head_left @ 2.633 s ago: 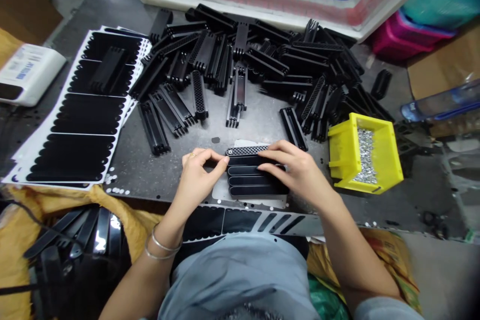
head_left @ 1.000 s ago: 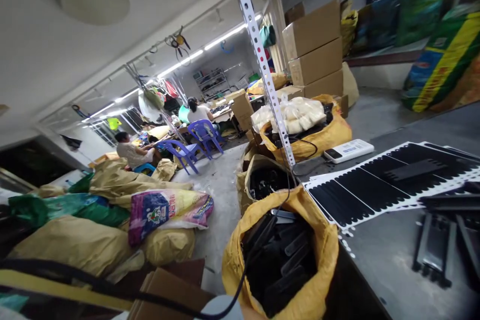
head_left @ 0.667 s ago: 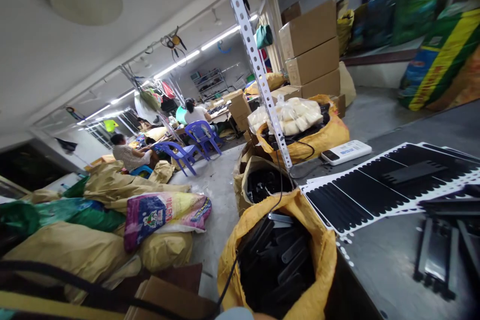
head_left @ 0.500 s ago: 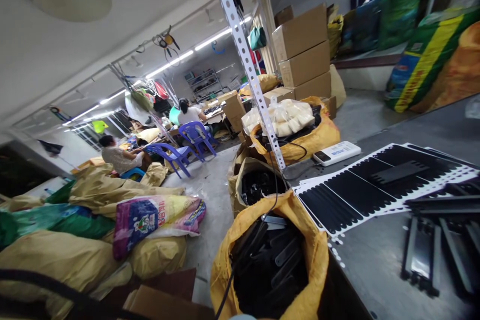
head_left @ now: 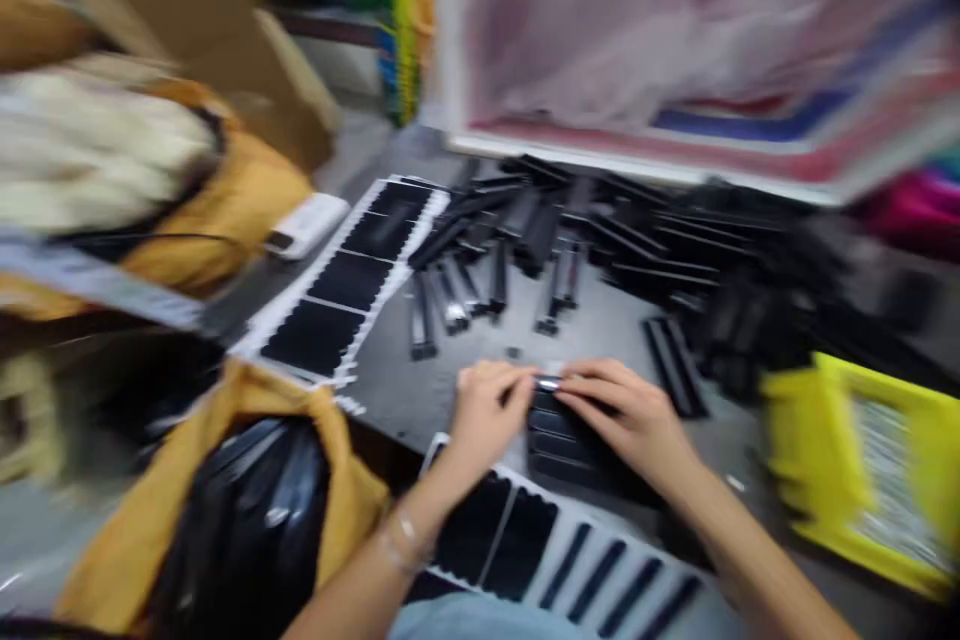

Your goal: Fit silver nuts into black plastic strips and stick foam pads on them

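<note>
My left hand and my right hand meet near the table's front edge, fingertips pinched together. Between them is a narrow dark strip with a shiny glint, held at both ends; blur hides its detail. Just below the fingers lies a black ridged block, partly covered by my right hand. Closer to my body, a white backing sheet carries black rectangles and separate black strips. Beyond the hands, a heap of long black plastic pieces spreads over the grey table.
On the right stands a yellow bin with small shiny parts. A yellow sack full of black pieces stands at left. Sheets of black stickers and a white device lie on the table. A large framed panel leans behind the heap.
My view has swung right and down from the room to the table. Both hands are now visible, pinching the strip; earlier neither hand could be made out.
</note>
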{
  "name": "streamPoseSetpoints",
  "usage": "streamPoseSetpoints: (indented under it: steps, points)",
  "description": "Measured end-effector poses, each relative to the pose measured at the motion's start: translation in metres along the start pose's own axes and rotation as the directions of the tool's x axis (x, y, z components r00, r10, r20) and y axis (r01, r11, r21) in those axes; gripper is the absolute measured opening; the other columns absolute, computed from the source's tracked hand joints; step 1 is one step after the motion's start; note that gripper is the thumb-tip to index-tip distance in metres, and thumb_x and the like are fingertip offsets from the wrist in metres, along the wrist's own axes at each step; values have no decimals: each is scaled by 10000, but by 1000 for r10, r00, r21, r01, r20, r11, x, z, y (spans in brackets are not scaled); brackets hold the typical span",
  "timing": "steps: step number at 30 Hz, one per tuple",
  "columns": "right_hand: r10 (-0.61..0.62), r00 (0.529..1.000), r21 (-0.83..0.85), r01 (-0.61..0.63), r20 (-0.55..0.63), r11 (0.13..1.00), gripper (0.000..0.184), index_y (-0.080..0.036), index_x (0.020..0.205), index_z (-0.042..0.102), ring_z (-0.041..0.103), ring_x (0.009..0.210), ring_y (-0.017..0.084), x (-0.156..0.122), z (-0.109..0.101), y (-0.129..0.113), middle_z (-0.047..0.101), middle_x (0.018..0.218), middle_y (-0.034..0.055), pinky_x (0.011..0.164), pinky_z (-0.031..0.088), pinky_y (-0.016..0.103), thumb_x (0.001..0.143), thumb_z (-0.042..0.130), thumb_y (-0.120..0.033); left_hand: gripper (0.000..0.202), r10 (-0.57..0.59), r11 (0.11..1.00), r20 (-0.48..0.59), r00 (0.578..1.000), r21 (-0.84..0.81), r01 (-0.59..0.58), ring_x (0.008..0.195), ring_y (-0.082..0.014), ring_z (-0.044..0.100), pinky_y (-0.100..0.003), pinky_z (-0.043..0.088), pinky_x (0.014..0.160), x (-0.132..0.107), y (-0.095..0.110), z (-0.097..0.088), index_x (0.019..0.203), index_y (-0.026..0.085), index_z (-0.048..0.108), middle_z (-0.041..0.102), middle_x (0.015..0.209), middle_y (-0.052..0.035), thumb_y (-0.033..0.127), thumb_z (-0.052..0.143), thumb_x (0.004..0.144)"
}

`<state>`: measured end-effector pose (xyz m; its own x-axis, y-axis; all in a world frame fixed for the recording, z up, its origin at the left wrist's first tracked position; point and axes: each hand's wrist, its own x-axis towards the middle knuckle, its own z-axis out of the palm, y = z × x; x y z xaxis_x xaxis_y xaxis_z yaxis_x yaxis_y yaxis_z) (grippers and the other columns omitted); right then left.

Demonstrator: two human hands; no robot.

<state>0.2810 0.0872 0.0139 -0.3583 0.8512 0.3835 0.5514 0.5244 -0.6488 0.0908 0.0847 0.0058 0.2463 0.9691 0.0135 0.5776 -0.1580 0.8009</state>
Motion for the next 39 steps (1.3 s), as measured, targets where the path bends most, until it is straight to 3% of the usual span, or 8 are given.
streamPoseSetpoints:
  steps: [2, 5, 16, 22, 26, 29, 34, 39]
  points:
    - [37, 999, -51, -37, 1, 998, 161, -268, 1053, 763, 709, 975, 198, -12, -14, 0, 759, 1068, 54, 883, 597, 368, 1031, 607, -302, 264, 44, 999, -11, 999, -19, -44, 1001, -237, 669, -453, 417, 968, 10, -11, 2, 1110, 305, 786, 793, 1007, -8, 277, 537, 1026]
    - [34, 999, -63, -33, 7, 997, 153, -240, 1058, 772, 695, 955, 199, -7, -11, 3, 765, 1082, 62, 869, 578, 385, 1022, 625, -265, 249, 86, 996, 0, 996, -23, -86, 1017, -231, 660, -432, 382, 980, 16, -22, -2, 1122, 315, 779, 789, 1027, 8, 291, 552, 1022]
    - [13, 999, -33, -12, 36, 999, 132, -209, 1052, 771, 643, 921, 190, 0, -11, -1, 759, 1069, 71, 844, 559, 362, 1001, 648, -205, 253, 49, 999, 11, 999, -20, -48, 1018, -222, 652, -418, 357, 994, 12, -15, -5, 1087, 315, 779, 790, 1016, 13, 306, 533, 1029]
    - [50, 994, -45, -45, 96, 998, 159, -232, 1060, 786, 633, 947, 205, 0, -17, -2, 742, 1092, 76, 859, 562, 380, 1010, 636, -235, 186, -6, 1000, 29, 1000, -22, 7, 956, -226, 655, -419, 379, 986, 21, -10, -8, 918, 305, 777, 797, 948, 26, 341, 604, 976]
    - [232, 971, -19, -232, 64, 973, 153, -238, 1064, 793, 660, 928, 198, -14, -45, 4, 726, 1033, 64, 842, 560, 359, 994, 672, -297, 187, 1, 999, 33, 999, -40, 1, 943, -232, 655, -430, 390, 990, 25, -10, -10, 891, 303, 776, 801, 928, 26, 347, 605, 954]
    - [374, 927, 77, -373, -2, 925, 139, -230, 1004, 795, 667, 817, 164, -26, -58, 13, 728, 929, 39, 725, 542, 305, 976, 696, -323, 200, 9, 999, 19, 1000, -42, -8, 941, -235, 656, -438, 398, 997, 26, -11, -11, 887, 298, 779, 805, 926, 19, 367, 600, 946]
    - [322, 939, 87, -313, -124, 946, 188, -205, 956, 781, 608, 720, 134, -34, -50, 20, 710, 891, 41, 660, 505, 283, 1005, 649, -330, 212, 19, 997, 18, 1000, -69, -17, 937, -241, 653, -419, 460, 930, 26, -12, -11, 899, 296, 785, 811, 942, 5, 398, 603, 938]
    - [286, 955, 93, -278, -83, 956, 204, -203, 964, 773, 605, 752, 140, -34, -47, 22, 673, 894, 42, 690, 515, 287, 1016, 632, -340, 224, 21, 999, 21, 1000, -37, -20, 932, -243, 650, -424, 472, 924, 28, -15, -11, 898, 298, 785, 807, 943, -2, 410, 598, 950]
